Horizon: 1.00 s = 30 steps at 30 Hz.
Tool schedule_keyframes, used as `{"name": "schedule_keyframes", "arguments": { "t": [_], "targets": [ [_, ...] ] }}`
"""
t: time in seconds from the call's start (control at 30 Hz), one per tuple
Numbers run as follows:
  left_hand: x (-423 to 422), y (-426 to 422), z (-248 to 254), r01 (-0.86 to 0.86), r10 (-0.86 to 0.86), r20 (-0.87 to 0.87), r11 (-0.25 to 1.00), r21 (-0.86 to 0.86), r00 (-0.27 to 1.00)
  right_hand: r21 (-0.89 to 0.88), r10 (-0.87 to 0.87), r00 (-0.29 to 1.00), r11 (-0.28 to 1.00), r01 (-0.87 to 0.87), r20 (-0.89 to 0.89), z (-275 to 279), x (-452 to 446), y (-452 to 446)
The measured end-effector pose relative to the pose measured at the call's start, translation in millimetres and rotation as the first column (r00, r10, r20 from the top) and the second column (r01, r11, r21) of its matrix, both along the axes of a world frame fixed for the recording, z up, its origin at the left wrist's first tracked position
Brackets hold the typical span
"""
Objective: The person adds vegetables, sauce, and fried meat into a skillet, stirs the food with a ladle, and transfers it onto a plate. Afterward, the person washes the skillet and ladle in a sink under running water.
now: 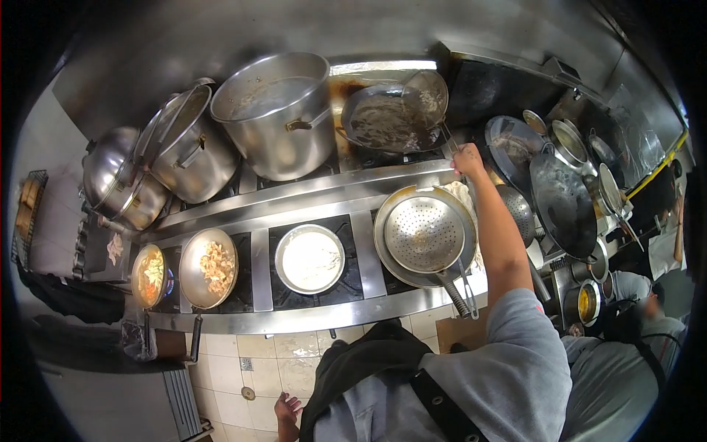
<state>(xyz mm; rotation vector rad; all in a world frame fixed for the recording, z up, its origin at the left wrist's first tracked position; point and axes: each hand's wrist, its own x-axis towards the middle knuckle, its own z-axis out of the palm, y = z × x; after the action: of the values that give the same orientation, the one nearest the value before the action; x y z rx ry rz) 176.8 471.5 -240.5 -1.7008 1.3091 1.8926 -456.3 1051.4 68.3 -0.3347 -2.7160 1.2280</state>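
My right hand [468, 160] is closed round the handle of a wire strainer [425, 96]. The strainer's mesh bowl is over the right side of a wok [379, 121] of dark, bubbling liquid on the back burner. Below my right forearm, a perforated metal strainer [425, 233] rests in a wide pan [392, 271] at the front of the stove. My left hand [288, 406] hangs low over the tiled floor, away from the stove, with its fingers apart and nothing in it.
Large pots [274, 140] stand at the back left. A pan of white food [310, 258] and two food-filled frying pans [208, 269] sit in front. Woks [563, 202] crowd the right side. Other people [626, 376] are at lower right.
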Motion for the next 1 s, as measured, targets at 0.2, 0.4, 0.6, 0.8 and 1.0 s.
{"name": "schedule_keyframes", "arguments": {
  "t": [0.2, 0.4, 0.6, 0.8, 1.0],
  "targets": [
    [9, 6, 4, -0.034, 0.034, 0.004, 0.999, -0.008, 0.999, -0.265, 0.084, 0.996, 0.962, -0.071, 0.039, -13, 4, -11],
    [8, 3, 4, -0.058, 0.058, 0.006, 0.998, 0.011, 0.998, -0.463, 0.128, 0.983, 0.885, -0.052, 0.135, -13, 11, -25],
    [10, -2, 2, -0.011, 0.011, -0.01, 1.0, 0.005, 1.0, -0.646, 0.259, 0.954, 0.757, -0.102, 0.153, -18, 33, -35],
    [0, 1, 0, 0.014, -0.014, 0.001, 1.0, 0.007, 1.0, -0.682, 0.24, 0.96, 0.727, -0.077, 0.148, -14, 61, -45],
    [-13, 2, -6, 0.019, -0.018, -0.022, 0.999, 0.038, 1.0, -0.763, 0.222, 0.967, 0.644, -0.048, 0.127, -10, 88, -45]
  ]
}}
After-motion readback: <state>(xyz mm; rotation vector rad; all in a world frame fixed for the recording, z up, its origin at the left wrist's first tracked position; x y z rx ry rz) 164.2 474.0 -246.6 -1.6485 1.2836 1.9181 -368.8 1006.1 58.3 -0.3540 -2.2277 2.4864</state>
